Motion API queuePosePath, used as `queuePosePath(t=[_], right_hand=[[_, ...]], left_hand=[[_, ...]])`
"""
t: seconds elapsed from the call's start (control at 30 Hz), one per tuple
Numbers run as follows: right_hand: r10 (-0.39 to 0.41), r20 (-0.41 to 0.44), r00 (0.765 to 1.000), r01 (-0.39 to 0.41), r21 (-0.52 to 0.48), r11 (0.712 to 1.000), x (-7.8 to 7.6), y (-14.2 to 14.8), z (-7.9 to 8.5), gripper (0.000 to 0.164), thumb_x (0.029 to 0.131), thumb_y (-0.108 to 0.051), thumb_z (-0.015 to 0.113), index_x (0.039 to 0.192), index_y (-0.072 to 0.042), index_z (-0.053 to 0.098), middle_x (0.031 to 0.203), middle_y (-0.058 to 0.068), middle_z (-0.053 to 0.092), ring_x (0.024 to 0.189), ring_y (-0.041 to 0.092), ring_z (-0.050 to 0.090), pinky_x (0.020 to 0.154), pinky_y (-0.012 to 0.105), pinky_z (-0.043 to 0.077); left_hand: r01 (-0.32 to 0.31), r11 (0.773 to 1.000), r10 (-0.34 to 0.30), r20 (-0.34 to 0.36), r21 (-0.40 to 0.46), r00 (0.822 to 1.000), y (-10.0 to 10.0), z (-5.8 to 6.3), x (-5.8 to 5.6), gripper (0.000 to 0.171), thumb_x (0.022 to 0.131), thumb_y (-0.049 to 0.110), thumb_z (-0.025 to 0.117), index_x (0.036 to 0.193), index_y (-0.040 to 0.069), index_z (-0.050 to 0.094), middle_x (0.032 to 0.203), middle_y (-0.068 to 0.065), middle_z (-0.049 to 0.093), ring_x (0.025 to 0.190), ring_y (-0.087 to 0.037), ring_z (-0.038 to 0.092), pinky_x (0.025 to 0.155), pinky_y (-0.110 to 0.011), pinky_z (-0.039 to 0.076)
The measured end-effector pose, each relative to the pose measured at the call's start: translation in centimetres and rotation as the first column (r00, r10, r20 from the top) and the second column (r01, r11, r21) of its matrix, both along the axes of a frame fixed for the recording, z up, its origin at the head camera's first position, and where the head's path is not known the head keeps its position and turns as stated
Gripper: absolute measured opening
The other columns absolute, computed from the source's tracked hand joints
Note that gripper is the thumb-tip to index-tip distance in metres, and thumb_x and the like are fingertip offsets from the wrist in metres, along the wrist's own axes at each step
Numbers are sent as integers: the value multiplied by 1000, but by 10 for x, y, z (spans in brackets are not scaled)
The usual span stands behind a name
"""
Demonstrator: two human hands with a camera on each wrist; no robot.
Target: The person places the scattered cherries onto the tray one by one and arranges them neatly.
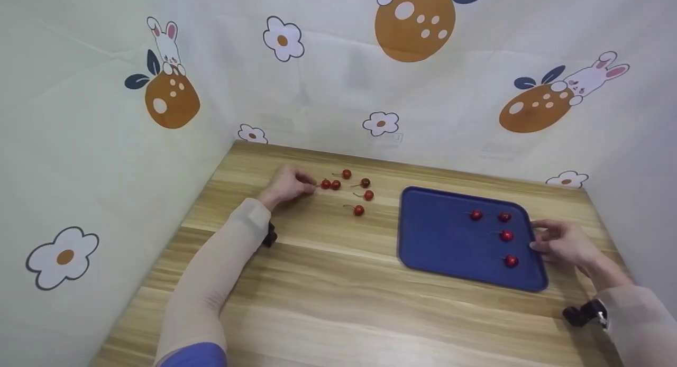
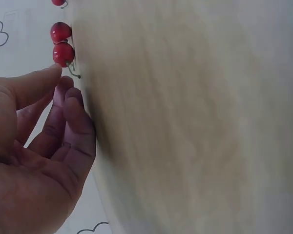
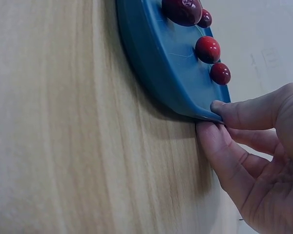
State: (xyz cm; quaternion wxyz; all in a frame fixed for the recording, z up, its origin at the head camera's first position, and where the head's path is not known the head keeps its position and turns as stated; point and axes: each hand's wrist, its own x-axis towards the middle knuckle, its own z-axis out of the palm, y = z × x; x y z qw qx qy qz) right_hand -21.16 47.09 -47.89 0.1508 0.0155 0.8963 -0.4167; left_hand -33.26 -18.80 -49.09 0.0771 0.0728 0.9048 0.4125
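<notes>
My left hand [image 1: 290, 186] reaches over the left of the table, fingertips right at the stem of the nearest cherry [image 1: 326, 184]. In the left wrist view a small gap shows between thumb and fingers, and the stem's free end is visible beside the fingertips. A second cherry [image 1: 336, 185] lies against the first. On the right, my right hand [image 1: 565, 244] pinches the right rim of the blue tray [image 1: 439, 235], thumb on top and fingers outside. The tray bears several red cherries, including a front one [image 1: 511, 260], with stems pointing left.
More cherries lie loose between hand and tray, among them a back one [image 1: 346, 174] and a front one [image 1: 359, 210]. All rest on the wood-grain table [image 1: 328, 293]. A printed cloth [image 1: 328, 92] with rabbits and flowers walls in the back and sides.
</notes>
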Motion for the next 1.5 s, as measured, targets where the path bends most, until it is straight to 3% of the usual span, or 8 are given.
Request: queuePosePath(t=[0.47,0.7,0.8,0.87,1.0,1.13,1.33,1.5], right_hand=[[1,9,1000,0,-27,1000,-2,-2,-1,71,103,3,72,160,21,35,97,-1,72,84,1,74,76,25,68],[-5,27,1000,6,-46,999,-2,-3,-1,73,103,3,71,161,21,32,94,-3,70,84,0,73,76,24,67],[-3,24,1000,4,-41,999,-3,-3,-1,73,103,3,71,161,22,32,96,-2,70,84,1,74,77,24,68],[-5,23,1000,5,-37,999,-3,-2,0,73,103,4,71,161,22,31,96,-1,71,85,1,74,77,25,68],[-6,21,1000,7,-32,999,-3,-2,1,73,103,4,71,162,22,31,98,0,71,85,1,75,78,25,69],[-2,10,1000,2,-23,1000,-3,-3,2,72,103,4,71,161,22,32,98,1,72,85,1,74,78,25,68],[-5,4,1000,6,-23,1000,-1,-2,0,71,102,4,72,160,22,33,98,0,73,85,0,74,78,25,68],[-1,-1,1000,1,1,1000,-1,-1,0,70,103,4,71,160,22,34,99,1,72,85,0,73,77,24,68]], left_hand=[[-23,989,15,-57,-146,998,7,-5,-8,14,94,12,81,103,5,89,106,-13,87,104,-28,76,102,-44,60],[6,982,-29,-120,-191,992,-10,-61,-59,14,88,18,74,86,18,88,80,3,81,82,-17,71,77,-31,56],[23,982,-46,-119,-188,992,-11,-62,-62,12,90,19,75,86,21,86,82,5,79,83,-16,70,79,-31,56],[21,985,-45,-139,-169,989,-11,-60,-58,10,91,17,76,87,19,85,84,2,79,84,-19,70,79,-33,56],[20,997,-30,-125,-81,992,-2,-24,-24,7,94,11,77,94,9,84,91,-4,78,88,-21,67,84,-35,56],[20,1000,-21,-91,-10,996,6,7,7,10,100,8,75,102,1,82,91,-6,75,85,-16,64,78,-27,51],[-4,996,6,-23,84,1000,14,15,16,13,106,11,74,111,1,80,93,-5,75,83,-17,68,69,-21,53],[-7,964,-7,52,266,999,26,18,19,14,108,9,72,115,-3,77,92,-3,72,83,-21,69,68,-25,56]])
